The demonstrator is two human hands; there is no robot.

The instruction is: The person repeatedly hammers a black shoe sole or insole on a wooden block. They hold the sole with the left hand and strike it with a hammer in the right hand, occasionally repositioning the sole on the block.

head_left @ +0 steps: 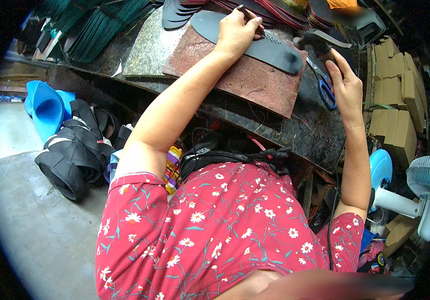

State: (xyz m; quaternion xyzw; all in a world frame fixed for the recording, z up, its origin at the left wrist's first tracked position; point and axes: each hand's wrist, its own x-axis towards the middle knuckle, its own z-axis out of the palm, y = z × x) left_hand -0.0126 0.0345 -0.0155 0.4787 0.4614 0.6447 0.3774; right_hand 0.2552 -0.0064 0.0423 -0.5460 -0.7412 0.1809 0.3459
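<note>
My left hand (237, 34) is closed around a dark, slim punch (243, 11), held against a flat grey shoe-sole piece (275, 54). Small dark dots show on the sole beside my fingers. The sole lies across a rough reddish-brown board (262, 89) on the dark workbench (300, 132). To the right, my right hand (346, 85) grips a hammer (316, 42), whose dark head is raised near the sole's right end. Scissors with blue handles (326, 95) lie on the bench beside the board, left of my right hand.
Stacked dark sole pieces (177, 15) and bundles of green strips (92, 37) sit at the back. Cardboard boxes (392, 85) and a white fan (422, 180) stand at right. Black rolled pieces (67, 165) and blue sheets (45, 107) are at left.
</note>
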